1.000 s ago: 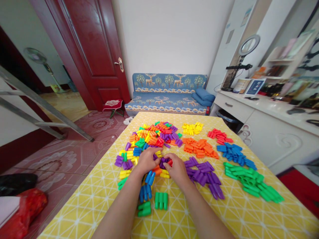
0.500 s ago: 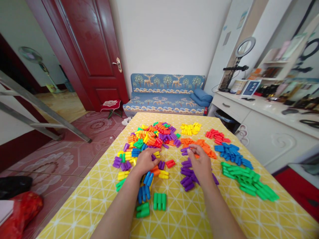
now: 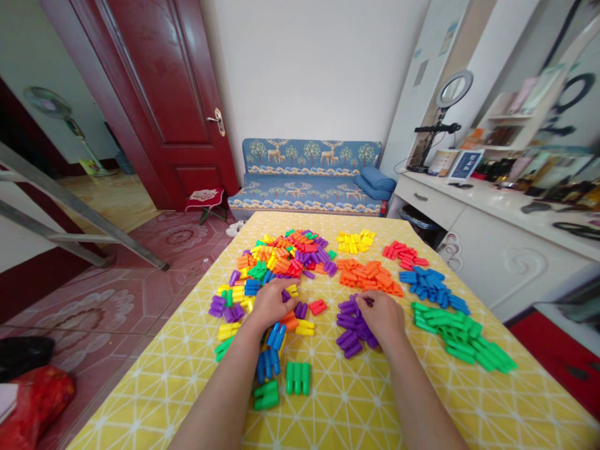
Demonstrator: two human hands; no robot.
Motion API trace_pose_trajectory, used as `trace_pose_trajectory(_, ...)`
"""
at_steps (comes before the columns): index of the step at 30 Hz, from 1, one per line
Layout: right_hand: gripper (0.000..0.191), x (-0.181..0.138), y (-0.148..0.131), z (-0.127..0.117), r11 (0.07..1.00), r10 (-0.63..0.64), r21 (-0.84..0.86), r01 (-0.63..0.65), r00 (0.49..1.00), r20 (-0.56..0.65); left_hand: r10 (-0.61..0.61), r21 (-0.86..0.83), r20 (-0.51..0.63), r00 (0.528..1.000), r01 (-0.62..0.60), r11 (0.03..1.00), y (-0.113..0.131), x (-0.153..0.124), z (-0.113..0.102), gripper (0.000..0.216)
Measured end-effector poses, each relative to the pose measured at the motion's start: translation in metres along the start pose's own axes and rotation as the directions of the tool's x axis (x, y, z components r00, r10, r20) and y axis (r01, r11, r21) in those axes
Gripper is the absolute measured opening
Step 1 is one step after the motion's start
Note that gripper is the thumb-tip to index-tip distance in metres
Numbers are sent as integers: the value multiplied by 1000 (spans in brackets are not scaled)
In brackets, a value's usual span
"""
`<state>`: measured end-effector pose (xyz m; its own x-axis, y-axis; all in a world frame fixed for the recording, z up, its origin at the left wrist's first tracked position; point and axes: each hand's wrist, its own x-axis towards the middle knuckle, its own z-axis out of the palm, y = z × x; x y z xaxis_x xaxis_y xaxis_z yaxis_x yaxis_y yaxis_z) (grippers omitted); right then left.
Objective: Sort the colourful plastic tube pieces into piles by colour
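Note:
My left hand [image 3: 270, 305] rests over the mixed plastic building blocks on the left, its index finger stretched out and its thumb apart. Between them shows a purple block, seemingly lying among the others, beside a yellow block [image 3: 292, 290]. My right hand [image 3: 385, 317] is at the purple block pile [image 3: 349, 331], with fingers curled down on a purple block [image 3: 360, 301] at its far side; the fingertips are partly hidden. A loose red block [image 3: 317, 307] lies between the hands. Closer to me are green blocks [image 3: 298, 378] and blue blocks [image 3: 269, 362].
Piles sorted by colour lie on the right of the yellow tablecloth [image 3: 328, 412]: orange [image 3: 370, 277], yellow [image 3: 356, 241], red [image 3: 404, 254], blue [image 3: 432, 289] and green [image 3: 462, 334]. A mixed heap [image 3: 288, 253] lies at the far left. Beyond the table stands a blue sofa [image 3: 309, 181].
My right hand has come down and nearer to me, bringing a purple block from beside the orange pile onto the purple pile. My left hand stays almost in place. The view has shifted slightly.

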<state>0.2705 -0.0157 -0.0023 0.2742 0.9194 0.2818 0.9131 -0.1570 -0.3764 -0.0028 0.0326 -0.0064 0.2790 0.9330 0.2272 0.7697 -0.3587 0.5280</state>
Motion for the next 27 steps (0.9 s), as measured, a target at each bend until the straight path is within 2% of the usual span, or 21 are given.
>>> trace_pose_trajectory(3, 17, -1, -5, 1, 998, -56, -4, 56, 996, -67, -3, -1, 2, 1000, 3, 1000, -1, 0, 0, 47)
trace_pose_trajectory(6, 22, -6, -24, 5, 967, -211, 132, 220, 974, -77, 2, -4, 0, 1000, -2, 1000, -2, 0, 1, 47)
trace_pose_trajectory(9, 37, -19, -51, 14, 876, -421, 267, 401, 907, 19, 15, -13, -7, 1000, -15, 1000, -3, 1, 2, 48)
trace_pose_trajectory(11, 47, -29, -66, 21, 851, -494, 267, 453, 863, 108, 26, -17, -11, 1000, -27, 999, -3, 1, 2, 47)
trace_pose_trajectory(13, 53, -36, -76, 28, 860, -497, 230, 455, 847, 186, 32, -16, -12, 999, -32, 999, -4, 1, 3, 47)
trace_pose_trajectory(16, 51, -41, -80, 33, 877, -475, 200, 437, 850, 229, 23, -10, -6, 1000, -24, 1000, -5, 1, 4, 48)
trace_pose_trajectory(22, 43, -36, -77, 34, 897, -429, 202, 392, 882, 195, 7, -10, 1, 1000, -7, 1000, -4, 2, 3, 47)
trace_pose_trajectory(27, 42, -36, -76, 32, 902, -360, 306, 305, 923, 139, 20, -19, 4, 1000, -20, 1000, -2, 1, 1, 46)
